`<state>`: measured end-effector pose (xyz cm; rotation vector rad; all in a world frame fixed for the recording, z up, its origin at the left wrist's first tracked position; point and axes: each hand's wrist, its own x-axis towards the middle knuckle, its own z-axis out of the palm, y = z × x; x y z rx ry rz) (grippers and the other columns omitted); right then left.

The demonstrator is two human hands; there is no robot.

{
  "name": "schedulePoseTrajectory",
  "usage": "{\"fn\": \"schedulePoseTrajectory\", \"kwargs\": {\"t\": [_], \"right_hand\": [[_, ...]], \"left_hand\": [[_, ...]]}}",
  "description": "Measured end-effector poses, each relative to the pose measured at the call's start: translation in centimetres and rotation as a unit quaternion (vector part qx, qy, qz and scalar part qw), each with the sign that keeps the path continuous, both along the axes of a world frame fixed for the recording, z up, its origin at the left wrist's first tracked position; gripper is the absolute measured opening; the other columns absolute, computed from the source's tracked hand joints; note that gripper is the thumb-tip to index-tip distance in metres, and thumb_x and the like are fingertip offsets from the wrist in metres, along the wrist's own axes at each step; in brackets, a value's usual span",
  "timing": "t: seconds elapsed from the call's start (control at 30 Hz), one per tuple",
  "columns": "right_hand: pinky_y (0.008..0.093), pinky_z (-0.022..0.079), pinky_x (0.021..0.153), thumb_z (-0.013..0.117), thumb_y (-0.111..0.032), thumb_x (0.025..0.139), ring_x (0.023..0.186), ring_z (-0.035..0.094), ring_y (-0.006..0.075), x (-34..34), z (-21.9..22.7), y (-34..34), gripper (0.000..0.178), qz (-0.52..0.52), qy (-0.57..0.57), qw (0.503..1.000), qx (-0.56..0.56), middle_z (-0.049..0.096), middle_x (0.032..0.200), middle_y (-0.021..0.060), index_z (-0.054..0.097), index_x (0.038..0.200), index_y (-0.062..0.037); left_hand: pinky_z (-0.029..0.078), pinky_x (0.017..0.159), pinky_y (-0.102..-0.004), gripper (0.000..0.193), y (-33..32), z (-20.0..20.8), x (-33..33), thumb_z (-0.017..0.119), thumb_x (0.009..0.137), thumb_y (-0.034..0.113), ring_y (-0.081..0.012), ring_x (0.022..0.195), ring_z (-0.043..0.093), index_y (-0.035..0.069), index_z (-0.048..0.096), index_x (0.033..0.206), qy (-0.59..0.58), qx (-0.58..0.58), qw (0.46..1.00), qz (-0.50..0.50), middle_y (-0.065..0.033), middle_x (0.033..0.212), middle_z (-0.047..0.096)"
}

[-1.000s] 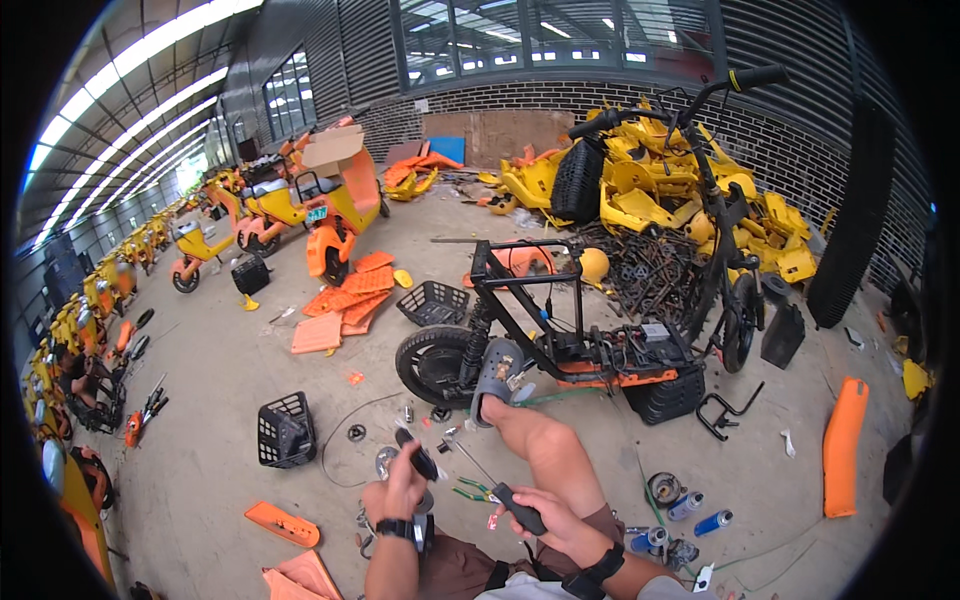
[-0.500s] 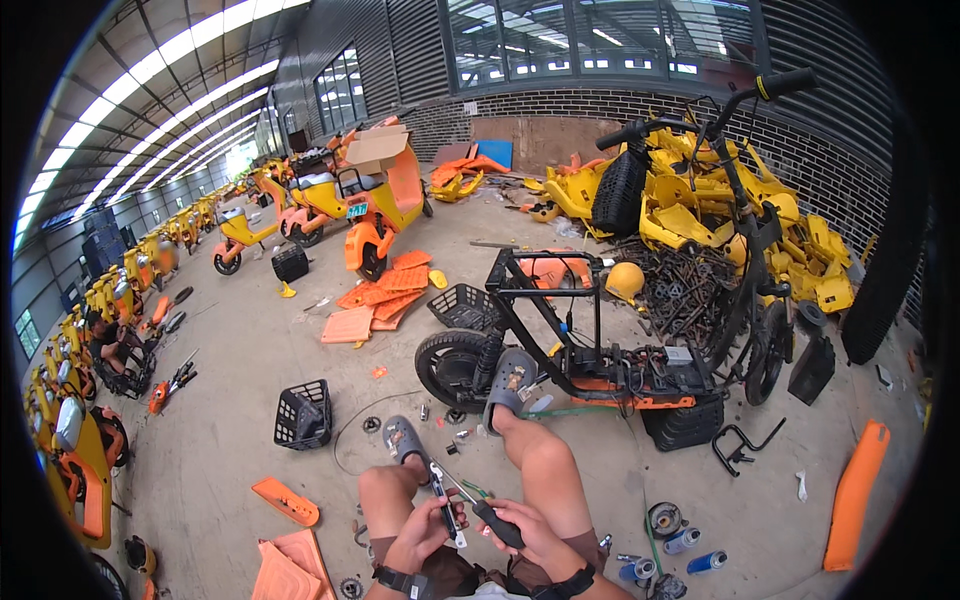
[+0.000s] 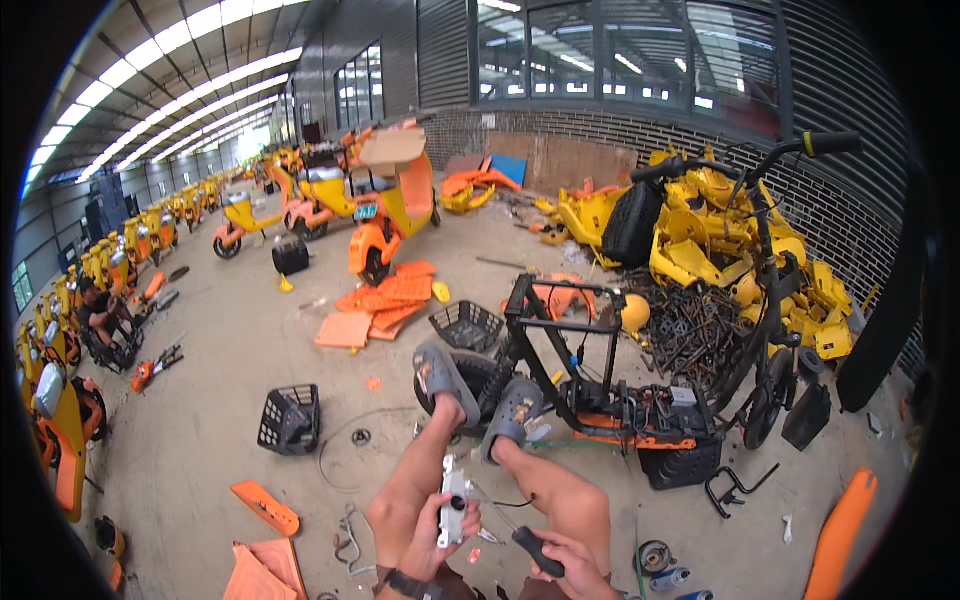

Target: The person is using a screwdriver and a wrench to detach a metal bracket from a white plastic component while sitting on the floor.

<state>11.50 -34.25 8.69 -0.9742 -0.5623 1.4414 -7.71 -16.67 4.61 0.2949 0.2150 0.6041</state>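
My left hand [image 3: 436,535] is closed around a silvery metal part [image 3: 452,500], long and flat, with a dark round spot at its middle. What kind of part it is I cannot make out. A thin dark cable shows beside it. In my right hand [image 3: 572,562] is a screwdriver [image 3: 533,545] with a black handle, its shaft slanting up and left toward the metal part. Whether the tip touches it I cannot tell. Beyond my hands stands a stripped scooter frame [image 3: 560,330], black, with exposed wiring [image 3: 650,405] low down. My feet are by its rear wheel.
Black baskets [image 3: 290,420] and orange panels [image 3: 265,508] lie to the left. Yellow covers [image 3: 700,220] and dark metal parts [image 3: 690,330] are heaped at the wall. Blue cans [image 3: 668,579] stand at lower right. Another person [image 3: 102,318] sits far left near parked scooters [image 3: 395,215].
My left foot has risen to the rear wheel. The metal part in my left hand now shows a broad silvery face. My right hand has moved slightly right and down with the screwdriver.
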Motion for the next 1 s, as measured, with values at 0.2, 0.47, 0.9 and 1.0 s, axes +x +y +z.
{"fn": "schedulePoseTrajectory", "kwargs": {"t": [0.2, 0.47, 0.9, 1.0], "right_hand": [[0.02, 0.049, 0.068, 0.065, -0.002, 0.087, 0.08, 0.06, 0.0106, 0.6, 1.5, 1.4, 0.029, -0.16, -0.261, 0.951, 0.051, 0.062, 0.099, 0.0072, 0.063, 0.116, 0.0016], [0.0311, 0.055, 0.071, 0.072, -0.002, 0.077, 0.08, 0.064, 0.0213, 1.7, 0.0, 3.2, 0.028, -0.252, -0.383, 0.878, 0.134, 0.064, 0.101, 0.0191, 0.061, 0.102, 0.0047], [0.0334, 0.052, 0.053, 0.066, -0.038, 0.088, 0.061, 0.059, 0.0235, -1.0, -0.9, 8.1, 0.082, -0.392, -0.308, 0.854, 0.145, 0.06, 0.094, 0.0182, 0.019, 0.144, -0.0006], [0.033, 0.053, 0.06, 0.063, -0.043, 0.089, 0.072, 0.06, 0.0239, -0.8, -1.3, 7.9, 0.083, -0.412, -0.33, 0.838, 0.134, 0.061, 0.093, 0.0173, 0.02, 0.144, 0.0013]], "left_hand": [[0.052, 0.074, -0.0415, 0.049, 3.5, -1.1, 3.0, 0.041, 0.097, 0.039, -0.0308, 0.078, 0.063, -0.005, 0.055, 0.112, 0.061, 0.027, 0.997, 0.035, -0.0179, 0.088, 0.064], [0.054, 0.073, -0.0435, 0.064, 4.1, -3.4, 1.9, 0.03, 0.101, 0.052, -0.0321, 0.08, 0.066, -0.002, 0.045, 0.132, -0.012, 0.063, 0.997, -0.036, -0.0203, 0.106, 0.062], [0.056, 0.067, -0.0454, 0.056, 3.8, -4.8, 1.2, 0.028, 0.102, 0.047, -0.0323, 0.081, 0.067, 0.006, 0.041, 0.137, -0.038, -0.008, 0.999, 0.015, -0.0198, 0.112, 0.061], [0.054, 0.068, -0.046, 0.056, 3.6, -5.3, 1.7, 0.026, 0.102, 0.045, -0.0343, 0.081, 0.065, 0.006, 0.041, 0.137, -0.043, -0.045, 0.998, 0.022, -0.0218, 0.111, 0.06]]}}
